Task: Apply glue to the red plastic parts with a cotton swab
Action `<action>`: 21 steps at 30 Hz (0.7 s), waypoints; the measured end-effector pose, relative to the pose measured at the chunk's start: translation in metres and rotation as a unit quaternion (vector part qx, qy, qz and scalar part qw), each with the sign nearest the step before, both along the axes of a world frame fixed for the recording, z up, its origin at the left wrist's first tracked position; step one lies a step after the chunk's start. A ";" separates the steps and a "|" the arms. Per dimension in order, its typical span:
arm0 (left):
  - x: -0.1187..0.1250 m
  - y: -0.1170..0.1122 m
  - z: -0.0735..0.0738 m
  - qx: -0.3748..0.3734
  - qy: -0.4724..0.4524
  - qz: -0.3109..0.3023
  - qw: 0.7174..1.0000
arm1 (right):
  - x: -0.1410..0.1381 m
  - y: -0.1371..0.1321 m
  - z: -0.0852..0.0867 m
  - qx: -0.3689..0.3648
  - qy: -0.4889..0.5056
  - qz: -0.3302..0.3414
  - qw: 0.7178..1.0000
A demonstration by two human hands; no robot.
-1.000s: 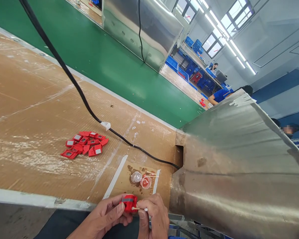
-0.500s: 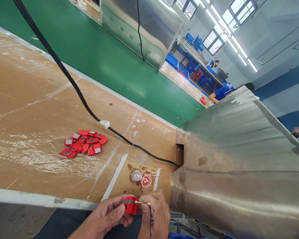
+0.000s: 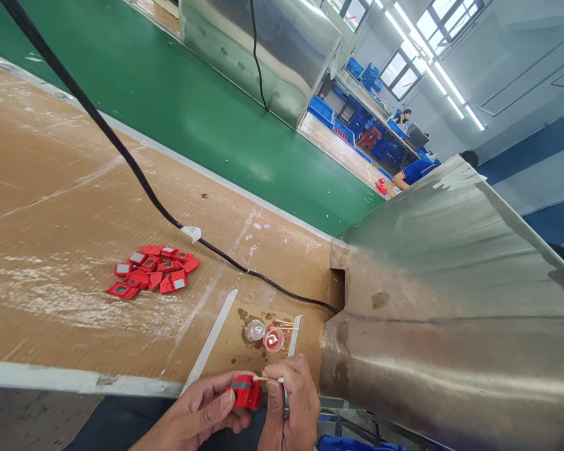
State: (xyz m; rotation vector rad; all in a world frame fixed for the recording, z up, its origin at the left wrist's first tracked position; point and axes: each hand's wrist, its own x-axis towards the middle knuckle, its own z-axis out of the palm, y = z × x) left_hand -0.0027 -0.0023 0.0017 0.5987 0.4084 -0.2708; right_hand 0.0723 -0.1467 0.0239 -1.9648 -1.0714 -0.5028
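Down at the bottom edge, both hands: they are close together, just in front of the tabletop [image 3: 51, 207].
Left hand [image 3: 202, 410]: its fingers and thumb are curled shut around a small red block [image 3: 245, 391]. The thumb lies along the near side of the block.
Red block: it sits between the two hands, held up off the tabletop, with a grey strip on its top.
Right hand [image 3: 291, 407]: its fingers are pinched shut on a thin stick [image 3: 267, 379]. The stick has a white tip near the fingers, and its other end touches the top of the red block.
Small cups: a clear cup [image 3: 254, 330] and a cup with red stuff in it [image 3: 273, 339] stand side by side on a stained brown patch, just past the hands.
More sticks [image 3: 284, 325]: a few lie beside the cups.
Pile of red pieces [image 3: 150, 271]: it lies on the tabletop, well to the left of the hands.
Black cable [image 3: 136, 172]: it runs across the tabletop and is held down by a bit of white tape [image 3: 191, 233].
Shiny metal cover [image 3: 451, 300]: it fills the right side.
Green belt [image 3: 192, 106]: it runs behind the tabletop.
Far away: a person in a blue shirt [image 3: 416, 170] sits at another bench.
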 end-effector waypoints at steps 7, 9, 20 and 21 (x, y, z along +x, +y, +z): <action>-0.002 0.000 -0.004 -0.002 -0.016 -0.018 1.000 | -0.003 0.006 -0.002 0.017 -0.001 -0.011 1.000; -0.002 0.000 -0.006 -0.004 -0.016 -0.017 1.000 | -0.005 0.008 0.000 0.021 0.002 -0.017 1.000; -0.002 -0.002 -0.003 -0.015 0.014 0.012 1.000 | -0.004 -0.001 0.000 0.002 0.007 -0.033 0.999; -0.002 -0.002 -0.002 -0.018 0.010 0.009 1.000 | -0.005 0.000 0.000 0.003 0.009 -0.035 0.999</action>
